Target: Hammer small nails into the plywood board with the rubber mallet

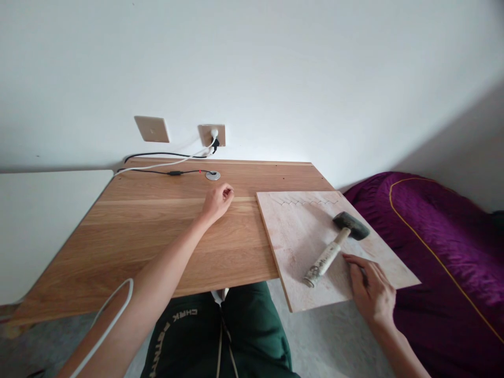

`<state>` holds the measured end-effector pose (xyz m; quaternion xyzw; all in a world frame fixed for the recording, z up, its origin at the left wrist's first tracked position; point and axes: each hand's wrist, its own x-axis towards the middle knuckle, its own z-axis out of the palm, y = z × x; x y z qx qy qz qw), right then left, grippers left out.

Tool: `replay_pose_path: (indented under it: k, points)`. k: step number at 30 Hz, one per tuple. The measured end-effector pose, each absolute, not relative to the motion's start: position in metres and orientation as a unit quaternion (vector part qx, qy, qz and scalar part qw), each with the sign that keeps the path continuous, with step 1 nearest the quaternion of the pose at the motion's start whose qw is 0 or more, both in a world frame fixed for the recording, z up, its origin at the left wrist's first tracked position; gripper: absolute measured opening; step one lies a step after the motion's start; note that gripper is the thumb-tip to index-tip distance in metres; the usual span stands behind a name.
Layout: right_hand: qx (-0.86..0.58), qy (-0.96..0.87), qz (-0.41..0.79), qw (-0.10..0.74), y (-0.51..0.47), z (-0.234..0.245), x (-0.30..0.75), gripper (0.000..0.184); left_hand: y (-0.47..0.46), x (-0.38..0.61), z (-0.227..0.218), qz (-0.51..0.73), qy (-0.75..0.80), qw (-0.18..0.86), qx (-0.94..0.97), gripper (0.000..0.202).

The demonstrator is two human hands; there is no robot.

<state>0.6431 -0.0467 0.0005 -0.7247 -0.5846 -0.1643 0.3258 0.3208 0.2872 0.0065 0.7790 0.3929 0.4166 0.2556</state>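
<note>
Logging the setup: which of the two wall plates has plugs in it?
The right plate, holding a white plug and a black plug; the left plate is bare.

Illumination: bright, soft and even across the desk. The wall above the desk is near overexposed, and a broad grey shadow covers it right of the desk. Wide-angle distortion bows the desk's edges. Focus is sharp throughout.

From its left edge to the middle the surface lies bare, open room around my left hand. Along the far edge run cables and a round grommet. A board overhangs the right near corner, a mallet across it; the bed crowds just beside.
</note>
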Motion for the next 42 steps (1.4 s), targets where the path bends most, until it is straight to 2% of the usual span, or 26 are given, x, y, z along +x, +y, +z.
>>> replay_pose_path:
  k: [5,11,17,21,24,29,33,40,42]
  points:
    - [-0.756,-0.55,-0.155,0.318,-0.052,0.007,0.645,0.029,0.292,0.326,0.003,0.432,0.374,0.231,0.788,0.008]
    - [-0.818,-0.441,-0.208,0.305,-0.067,0.002,0.695,0.051,0.286,0.364,-0.007,0.403,0.334,0.273,0.807,0.013]
    - [-0.909,-0.345,-0.071,0.223,-0.073,0.004,0.734,0.078,0.282,0.404,-0.015,0.366,0.272,0.272,0.848,0.025]
    - [-0.931,-0.309,-0.047,0.19,-0.07,0.014,0.738,0.078,0.283,0.414,-0.017,0.376,0.277,0.279,0.839,0.03]
    - [-0.93,-0.315,-0.023,0.189,-0.07,0.014,0.74,0.079,0.283,0.412,-0.009,0.372,0.281,0.305,0.83,0.043]
    - [-0.922,-0.32,-0.013,0.217,-0.073,0.01,0.727,0.085,0.284,0.386,0.013,0.305,0.302,0.428,0.795,0.077]
    - [-0.911,-0.341,-0.01,0.233,-0.077,0.009,0.706,0.082,0.29,0.347,0.021,0.278,0.333,0.513,0.741,0.087]
    - [-0.882,-0.397,0.004,0.254,-0.088,-0.003,0.656,0.072,0.295,0.27,0.019,0.306,0.387,0.474,0.729,0.089]
    - [-0.871,-0.415,-0.004,0.262,-0.091,-0.004,0.634,0.062,0.297,0.248,0.02,0.322,0.41,0.463,0.717,0.091]
